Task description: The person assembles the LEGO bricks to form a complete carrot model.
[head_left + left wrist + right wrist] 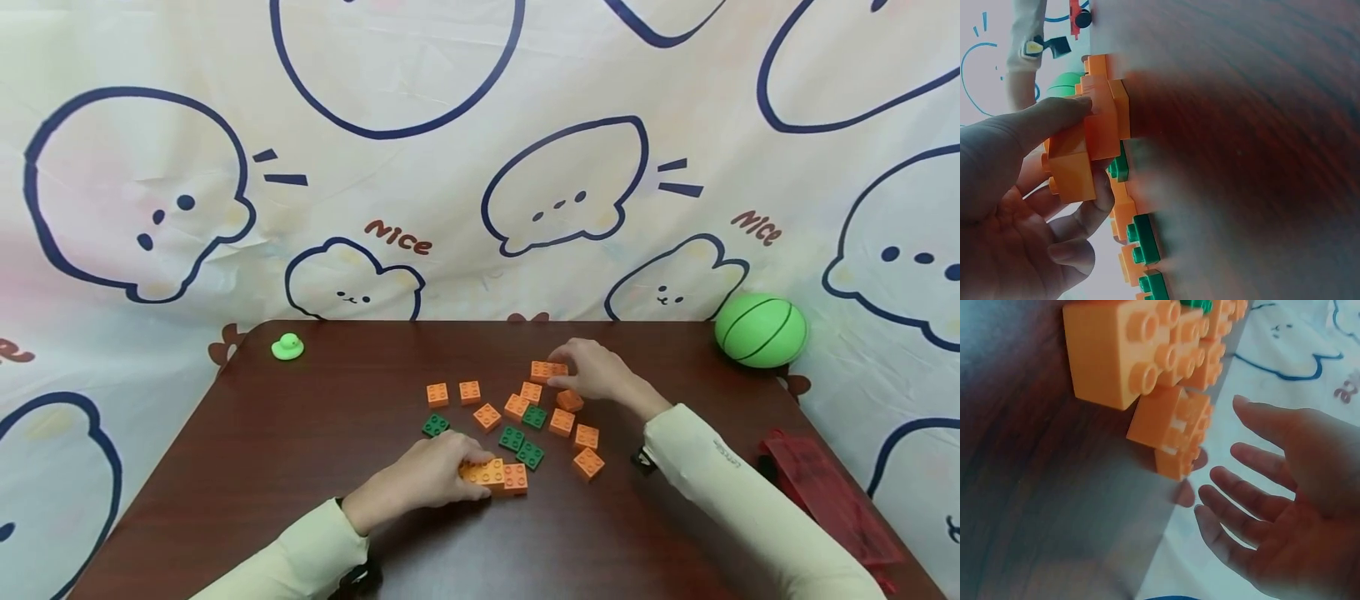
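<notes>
Orange blocks lie scattered across the middle of the tabletop, which meets a cartoon-printed cloth at its far edge. Your right sleeve slants in from the lower right, that arm stretched farther forward; your left sleeve angles up from the lower left, its arm lower and nearer to you. Along the right edge sits a red plastic thing, with a green ball at the far right corner.

Your left hand is back-up, thumb to the near side and fingers bent behind, pinching a group of held orange blocks. Your right hand is parted, thumb and lightly bent fingers spread on either side of the farthest orange block; you cannot tell whether they touch it. Four green blocks lie among the orange ones. Smallest-looking, a green duck sits at the far left.
</notes>
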Action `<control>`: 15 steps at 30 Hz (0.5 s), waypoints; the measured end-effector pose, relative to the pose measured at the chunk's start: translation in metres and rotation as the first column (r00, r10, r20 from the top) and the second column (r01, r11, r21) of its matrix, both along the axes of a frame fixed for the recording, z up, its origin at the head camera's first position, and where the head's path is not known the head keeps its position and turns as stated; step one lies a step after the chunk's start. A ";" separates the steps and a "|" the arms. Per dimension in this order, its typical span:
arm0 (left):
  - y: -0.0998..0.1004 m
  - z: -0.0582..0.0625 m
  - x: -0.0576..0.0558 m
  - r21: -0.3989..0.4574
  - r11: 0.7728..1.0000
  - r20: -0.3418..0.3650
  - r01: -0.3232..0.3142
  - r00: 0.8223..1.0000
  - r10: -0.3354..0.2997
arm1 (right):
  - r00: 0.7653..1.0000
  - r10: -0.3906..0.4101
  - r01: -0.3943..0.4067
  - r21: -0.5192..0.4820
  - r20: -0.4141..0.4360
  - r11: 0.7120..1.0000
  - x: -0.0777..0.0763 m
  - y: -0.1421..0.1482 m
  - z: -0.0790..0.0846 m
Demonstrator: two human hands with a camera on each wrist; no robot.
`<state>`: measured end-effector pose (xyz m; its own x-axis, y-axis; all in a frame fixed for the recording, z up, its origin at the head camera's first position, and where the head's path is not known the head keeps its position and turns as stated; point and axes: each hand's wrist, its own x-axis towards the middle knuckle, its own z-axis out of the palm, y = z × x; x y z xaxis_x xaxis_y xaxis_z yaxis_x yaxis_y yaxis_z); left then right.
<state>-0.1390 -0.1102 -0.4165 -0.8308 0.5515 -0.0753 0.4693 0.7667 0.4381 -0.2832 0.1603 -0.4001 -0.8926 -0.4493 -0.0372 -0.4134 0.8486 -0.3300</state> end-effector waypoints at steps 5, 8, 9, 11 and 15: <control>0.000 0.001 -0.001 -0.009 1.000 0.007 -0.006 1.000 0.006 | 0.999 -0.026 0.026 0.002 0.033 1.000 -0.016 -0.001 -0.012; -0.001 0.001 -0.001 -0.008 1.000 0.013 -0.012 1.000 0.012 | 0.998 -0.026 0.026 0.003 0.064 1.000 -0.023 -0.003 -0.017; -0.001 0.001 -0.001 -0.008 1.000 0.015 -0.014 1.000 0.015 | 0.997 -0.028 0.028 0.006 0.072 1.000 -0.025 -0.004 -0.018; -0.001 0.001 -0.001 -0.006 1.000 0.017 -0.016 1.000 0.016 | 0.996 -0.028 0.028 0.007 0.087 1.000 -0.027 -0.005 -0.020; 0.000 0.002 -0.001 -0.004 1.000 0.015 -0.015 1.000 0.016 | 0.994 -0.034 0.033 0.004 0.105 0.999 -0.030 -0.006 -0.023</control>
